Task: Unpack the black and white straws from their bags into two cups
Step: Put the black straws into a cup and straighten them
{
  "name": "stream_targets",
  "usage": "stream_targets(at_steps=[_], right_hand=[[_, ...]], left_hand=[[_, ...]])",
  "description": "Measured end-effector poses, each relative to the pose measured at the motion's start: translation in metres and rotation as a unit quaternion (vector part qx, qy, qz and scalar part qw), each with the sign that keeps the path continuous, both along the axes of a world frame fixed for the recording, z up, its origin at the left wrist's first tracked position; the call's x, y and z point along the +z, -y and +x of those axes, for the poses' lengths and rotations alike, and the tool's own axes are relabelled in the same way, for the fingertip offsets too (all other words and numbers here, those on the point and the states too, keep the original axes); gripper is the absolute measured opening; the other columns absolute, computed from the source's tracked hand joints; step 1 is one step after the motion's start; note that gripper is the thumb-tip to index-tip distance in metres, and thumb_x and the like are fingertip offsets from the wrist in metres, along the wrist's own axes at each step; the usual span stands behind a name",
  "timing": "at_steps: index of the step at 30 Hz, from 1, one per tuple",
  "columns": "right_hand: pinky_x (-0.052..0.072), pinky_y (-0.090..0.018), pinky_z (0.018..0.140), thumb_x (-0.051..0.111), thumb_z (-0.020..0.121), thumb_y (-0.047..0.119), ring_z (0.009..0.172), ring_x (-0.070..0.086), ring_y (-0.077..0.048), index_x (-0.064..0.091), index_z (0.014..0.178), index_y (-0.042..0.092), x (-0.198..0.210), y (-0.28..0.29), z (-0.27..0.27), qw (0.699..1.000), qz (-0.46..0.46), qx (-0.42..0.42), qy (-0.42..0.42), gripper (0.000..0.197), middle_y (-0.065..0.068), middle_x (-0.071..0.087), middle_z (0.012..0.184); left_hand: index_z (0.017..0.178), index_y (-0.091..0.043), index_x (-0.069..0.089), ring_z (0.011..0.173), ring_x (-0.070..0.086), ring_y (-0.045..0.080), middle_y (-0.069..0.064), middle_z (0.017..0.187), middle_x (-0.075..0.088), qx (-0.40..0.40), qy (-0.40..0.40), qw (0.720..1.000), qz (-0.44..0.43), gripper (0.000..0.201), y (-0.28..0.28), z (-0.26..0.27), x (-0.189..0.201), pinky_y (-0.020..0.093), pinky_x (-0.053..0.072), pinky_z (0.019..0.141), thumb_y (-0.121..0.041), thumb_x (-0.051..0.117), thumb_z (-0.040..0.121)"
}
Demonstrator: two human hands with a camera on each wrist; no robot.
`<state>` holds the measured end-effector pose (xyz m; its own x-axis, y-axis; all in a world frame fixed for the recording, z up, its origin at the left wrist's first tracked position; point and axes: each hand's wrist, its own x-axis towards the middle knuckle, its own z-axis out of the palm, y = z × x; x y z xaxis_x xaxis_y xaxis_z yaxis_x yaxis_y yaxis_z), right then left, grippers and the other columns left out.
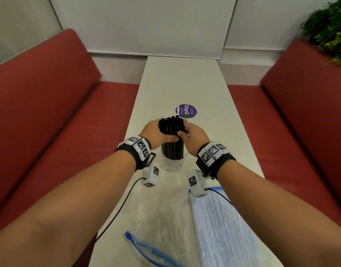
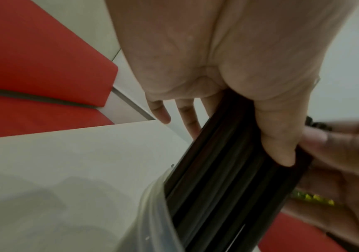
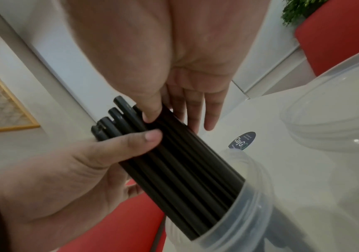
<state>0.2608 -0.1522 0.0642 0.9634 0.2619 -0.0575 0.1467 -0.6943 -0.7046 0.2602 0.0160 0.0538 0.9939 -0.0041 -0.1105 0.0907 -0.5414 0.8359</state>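
- Head view: black straws (image 1: 171, 137) stand in a clear cup (image 1: 172, 162) on the table (image 1: 185, 79), so that half looks nearly done; the empty bag (image 1: 162, 224) lies near, and white straws (image 1: 223, 228) wait, bagged.
- Left wrist view: left hand (image 2: 228, 81) grips the bundle, thumb pressing on it.
- Right wrist view: right hand (image 3: 174, 68) pinches the bundle between thumb and nearly straight fingers; a second cup (image 3: 335, 110) stands just beside, empty.

The hands (image 1: 173, 132) cover the middle of the black straws (image 1: 171, 125). The white straws' bag (image 1: 223, 232) runs off the bottom edge. Sticker (image 1: 186, 111) small print's unreadable.
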Motion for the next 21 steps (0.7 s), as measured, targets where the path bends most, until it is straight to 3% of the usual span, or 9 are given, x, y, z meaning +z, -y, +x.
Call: stream_targets(at_steps=[3, 7, 9, 11, 16, 21], right_hand=[[0.045, -0.032, 0.095, 0.053, 0.099, 0.022, 0.121, 0.060, -0.033, 0.034, 0.151, 0.013, -0.003, 0.005, 0.006, 0.999, 0.025, -0.021, -0.007, 0.056, -0.014, 0.065, 0.130], [0.049, -0.037, 0.100, 0.061, 0.094, 0.020, 0.119, 0.063, -0.027, 0.001, 0.159, 0.023, -0.014, 0.011, 0.009, 0.997, 0.057, -0.033, -0.036, 0.089, -0.009, 0.064, 0.131], [0.049, -0.039, 0.103, 0.062, 0.094, 0.015, 0.121, 0.062, -0.025, -0.009, 0.158, 0.025, -0.019, 0.013, 0.010, 0.994, 0.083, -0.047, -0.051, 0.096, -0.007, 0.061, 0.137], [0.047, -0.039, 0.105, 0.058, 0.096, 0.014, 0.125, 0.060, -0.027, -0.004, 0.158, 0.021, -0.025, 0.012, 0.011, 0.995, 0.070, -0.042, -0.055, 0.089, -0.008, 0.059, 0.140], [0.041, -0.026, 0.088, 0.047, 0.100, 0.012, 0.119, 0.061, -0.031, 0.040, 0.144, 0.013, -0.024, 0.005, 0.006, 0.998, 0.039, -0.045, -0.032, 0.045, -0.013, 0.065, 0.130], [0.040, -0.026, 0.085, 0.049, 0.101, 0.017, 0.115, 0.062, -0.029, 0.041, 0.143, 0.014, -0.015, 0.009, 0.011, 0.998, 0.048, -0.027, -0.013, 0.043, -0.011, 0.065, 0.128]], left_hand=[[0.113, -0.012, 0.068, 0.104, 0.070, 0.020, 0.005, 0.108, 0.075, -0.019, -0.006, 0.999, -0.050, 0.050, -0.010, 0.004, 0.002, 0.035, 0.055, 0.094, -0.025, 0.089, 0.069], [0.129, -0.017, 0.061, 0.107, 0.065, 0.013, -0.002, 0.117, 0.070, -0.038, -0.024, 0.998, -0.046, 0.065, -0.016, 0.003, -0.012, 0.025, 0.050, 0.094, -0.023, 0.089, 0.071], [0.132, -0.019, 0.057, 0.106, 0.064, 0.008, -0.005, 0.119, 0.068, -0.045, -0.033, 0.997, -0.062, 0.070, -0.015, 0.003, -0.017, 0.021, 0.049, 0.092, -0.021, 0.089, 0.070], [0.129, -0.020, 0.058, 0.105, 0.063, 0.007, -0.007, 0.117, 0.068, -0.052, -0.038, 0.996, -0.065, 0.068, -0.011, 0.005, -0.021, 0.021, 0.048, 0.092, -0.019, 0.089, 0.069], [0.120, -0.016, 0.063, 0.105, 0.067, 0.018, -0.001, 0.109, 0.071, -0.037, -0.035, 0.996, -0.069, 0.056, 0.002, 0.006, -0.022, 0.030, 0.052, 0.094, -0.018, 0.088, 0.071], [0.118, -0.015, 0.064, 0.101, 0.067, 0.017, -0.001, 0.105, 0.070, -0.039, -0.016, 0.997, -0.063, 0.050, 0.001, 0.012, -0.009, 0.029, 0.051, 0.092, -0.023, 0.086, 0.074]])
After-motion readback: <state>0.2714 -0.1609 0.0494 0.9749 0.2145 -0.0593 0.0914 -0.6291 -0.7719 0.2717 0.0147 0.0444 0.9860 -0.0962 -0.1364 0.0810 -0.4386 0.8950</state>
